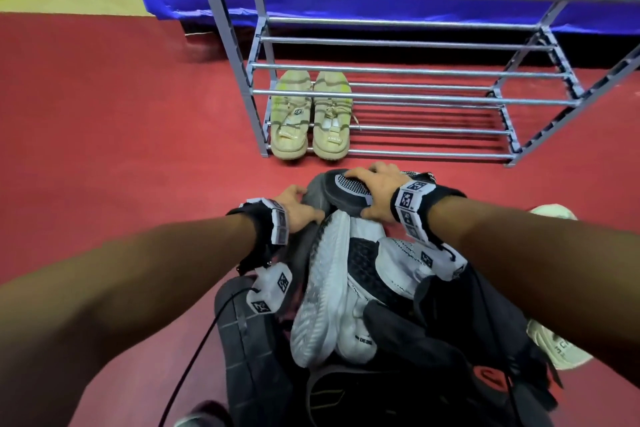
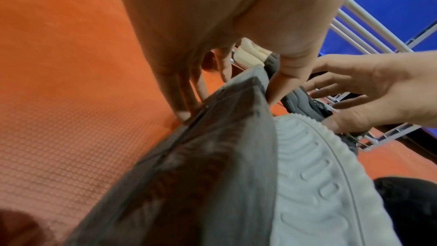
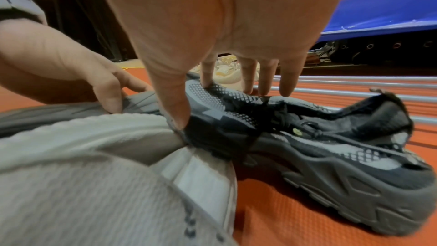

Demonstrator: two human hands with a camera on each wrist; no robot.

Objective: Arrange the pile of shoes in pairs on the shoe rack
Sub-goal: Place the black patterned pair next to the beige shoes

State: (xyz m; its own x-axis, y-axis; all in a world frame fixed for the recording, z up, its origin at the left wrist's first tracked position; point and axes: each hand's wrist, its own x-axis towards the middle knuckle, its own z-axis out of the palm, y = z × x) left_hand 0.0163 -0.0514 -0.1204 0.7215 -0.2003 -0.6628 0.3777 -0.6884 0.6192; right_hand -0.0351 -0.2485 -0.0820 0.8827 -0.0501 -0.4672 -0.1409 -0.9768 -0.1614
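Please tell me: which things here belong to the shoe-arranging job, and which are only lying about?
Job: shoe rack; cream pair on its lowest tier; dark grey mesh shoe under right hand; grey shoe gripped by left hand; remaining pile.
Lying about: blue sheet; red floor mat.

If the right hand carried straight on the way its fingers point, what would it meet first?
The right hand already grips the grey-black sneaker. Its fingers point toward the shoe rack, so past the sneaker's toe it would probably meet the rack's lowest front bar, right of the cream shoes; depth is unclear.
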